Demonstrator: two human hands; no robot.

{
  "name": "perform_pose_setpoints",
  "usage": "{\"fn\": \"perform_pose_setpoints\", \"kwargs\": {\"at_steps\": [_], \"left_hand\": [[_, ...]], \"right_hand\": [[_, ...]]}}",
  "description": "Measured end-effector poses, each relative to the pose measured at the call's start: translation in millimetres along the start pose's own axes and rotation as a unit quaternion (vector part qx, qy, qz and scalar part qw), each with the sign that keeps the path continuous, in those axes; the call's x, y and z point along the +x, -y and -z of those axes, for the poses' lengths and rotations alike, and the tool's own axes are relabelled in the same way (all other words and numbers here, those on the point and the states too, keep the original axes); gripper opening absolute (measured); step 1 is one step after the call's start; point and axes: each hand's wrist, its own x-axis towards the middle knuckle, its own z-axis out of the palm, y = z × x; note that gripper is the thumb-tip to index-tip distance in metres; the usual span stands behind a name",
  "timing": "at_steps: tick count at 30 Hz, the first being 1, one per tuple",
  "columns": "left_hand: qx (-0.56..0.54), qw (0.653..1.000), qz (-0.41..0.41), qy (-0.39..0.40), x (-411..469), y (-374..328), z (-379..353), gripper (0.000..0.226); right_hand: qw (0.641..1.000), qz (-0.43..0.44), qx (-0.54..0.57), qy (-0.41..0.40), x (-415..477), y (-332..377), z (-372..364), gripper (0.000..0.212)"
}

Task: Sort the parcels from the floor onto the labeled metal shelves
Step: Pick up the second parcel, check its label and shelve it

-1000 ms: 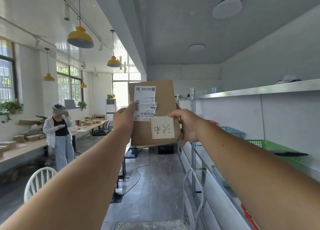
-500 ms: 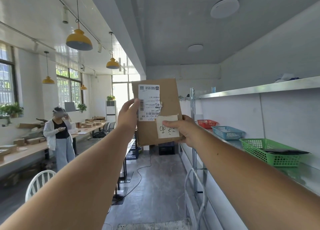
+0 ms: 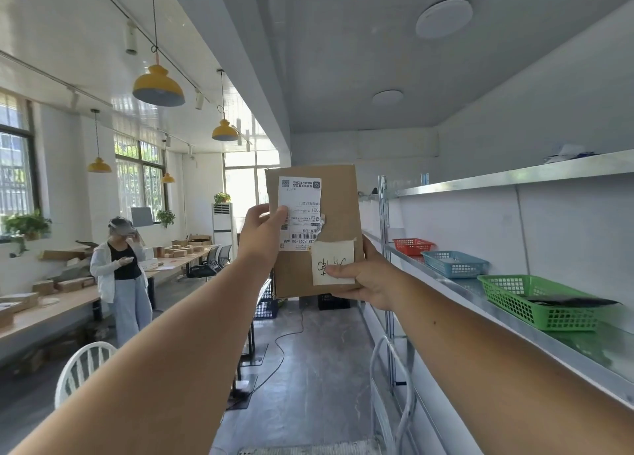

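Holding a flat brown cardboard parcel (image 3: 314, 231) upright at arm's length, printed face turned toward the camera, apparently so its markings can be checked before choosing a shelf. Left hand (image 3: 262, 235) clamping the parcel's left edge, thumb pressing across the white shipping label (image 3: 300, 212), the remaining fingers (image 3: 255, 212) wrapping behind the cardboard and mostly out of sight. Right hand (image 3: 368, 278) cupping the lower right corner from beneath, thumb pinning a handwritten paper note (image 3: 332, 262), probably to keep that loose slip flat and readable. Both sets of fingers closing firmly on the parcel, neither hand free. Writing on the note appearing inverted and not legible enough to report. Parcel hanging in the air, well apart from any surface, with the metal shelves (image 3: 480, 183) running along the wall just beyond the right hand's fingers. Sitting on the lower shelf past those fingers: a red basket (image 3: 411, 247), then a blue basket (image 3: 454, 264), then a green basket (image 3: 535, 300) carrying something dark and flat. Shelf labels not showing from this angle, so the matching spot not yet determinable. Standing far beyond the left hand's fingers: a person in a white jacket (image 3: 120, 272) beside a long counter (image 3: 51, 312) stacked with small boxes. Sorting judged to be at the reading stage, with placement not yet begun.
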Motion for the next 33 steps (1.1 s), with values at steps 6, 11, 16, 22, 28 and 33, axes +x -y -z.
{"fn": "perform_pose_setpoints", "kwargs": {"at_steps": [6,11,16,22,28,33], "left_hand": [[0.151,0.986,-0.065,0.043,-0.4,-1.5,11.6,0.081],[0.21,0.972,-0.093,0.047,-1.5,-3.4,22.1,0.057],[0.123,0.991,-0.043,-0.017,-7.0,-11.1,17.5,0.04],[-0.034,0.994,0.049,-0.093,-10.7,-2.9,7.1,0.048],[-0.178,0.968,0.119,-0.131,-14.5,7.7,-6.5,0.044],[-0.246,0.944,0.17,-0.139,-23.8,7.9,-11.5,0.033]], "right_hand": [[0.999,0.017,-0.034,-0.025,-3.6,-2.5,10.9,0.11],[0.994,0.035,-0.082,-0.063,3.3,-3.9,26.3,0.111],[0.993,0.048,-0.017,-0.105,-2.7,0.0,35.3,0.113],[0.988,0.082,0.068,-0.112,-2.2,2.9,38.1,0.049],[0.992,0.069,0.083,-0.065,-3.1,12.1,28.1,0.044],[0.991,0.1,0.062,-0.057,2.1,12.7,22.4,0.057]]}}
